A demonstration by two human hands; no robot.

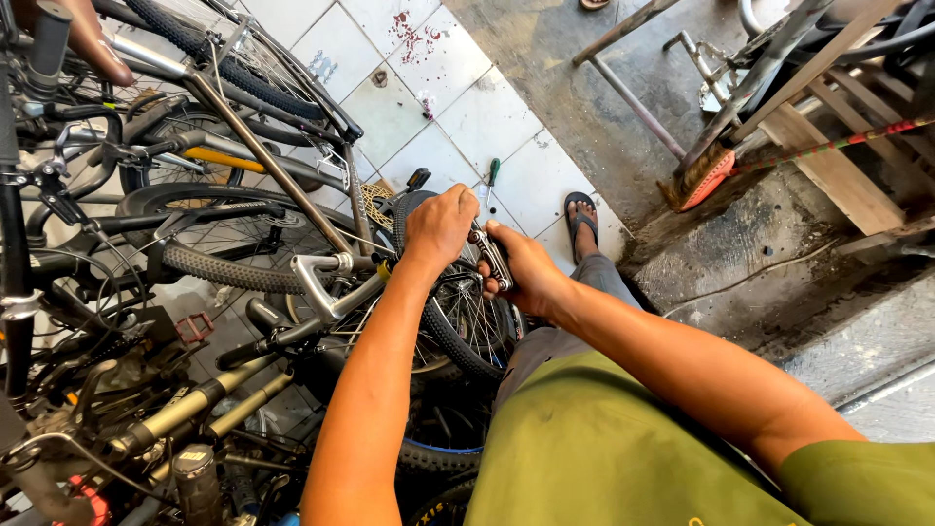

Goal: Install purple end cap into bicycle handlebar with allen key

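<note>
Both hands (pixel 482 251) on folding tool (pixel 490 255), bicycles (pixel 224 224) crowding left edge.

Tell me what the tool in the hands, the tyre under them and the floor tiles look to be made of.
Folding multi-tool: shiny bare metal, bright glints. Black knobby tyre: matte rubber, moulded tread blocks. White square floor tiles: likely glazed ceramic, smooth with grout lines, stained. Left hand and right hand grip the tool.

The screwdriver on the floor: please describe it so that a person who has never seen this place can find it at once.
Start from the white tiled floor between the bicycles and the grey concrete. Just beyond the left hand, left of the sandalled foot, lies the screwdriver. It is the only loose tool there, thin, with a green handle.
</note>
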